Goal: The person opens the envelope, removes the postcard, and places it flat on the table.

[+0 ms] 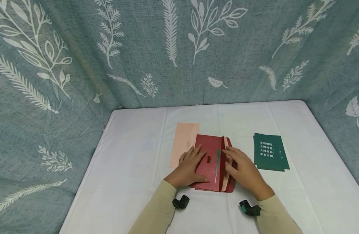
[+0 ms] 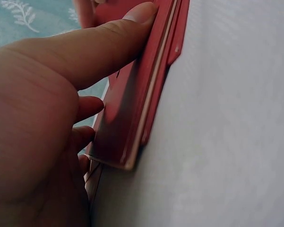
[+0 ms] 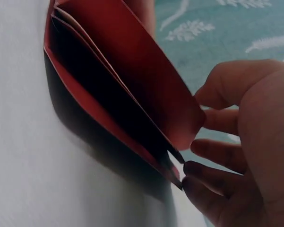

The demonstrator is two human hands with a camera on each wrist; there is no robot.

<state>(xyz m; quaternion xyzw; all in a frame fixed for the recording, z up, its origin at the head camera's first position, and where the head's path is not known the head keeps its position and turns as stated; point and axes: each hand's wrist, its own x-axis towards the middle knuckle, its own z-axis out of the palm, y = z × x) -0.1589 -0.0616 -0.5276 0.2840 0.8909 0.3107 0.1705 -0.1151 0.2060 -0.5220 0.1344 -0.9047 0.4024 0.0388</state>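
Observation:
A stack of red envelopes (image 1: pixel 207 146) lies on the table in the head view, with pale pink edges showing between the layers. My left hand (image 1: pixel 191 165) rests on the top envelope, fingers spread and thumb near its lower edge. At the stack's right side, my right hand (image 1: pixel 245 167) holds the raised flap (image 3: pixel 156 85) by its edge between thumb and fingertips. Its lower fingertips (image 3: pixel 193 170) touch the edges of the layers below. The left wrist view shows the left thumb (image 2: pixel 142 13) over the red layers (image 2: pixel 123 109).
A light pink envelope (image 1: pixel 185 136) lies partly beneath the stack, at its upper left. Dark green cards (image 1: pixel 271 152) with white writing overlap at the right. A white cloth (image 1: pixel 132 156) covers the table, and a patterned curtain (image 1: pixel 179 65) hangs behind.

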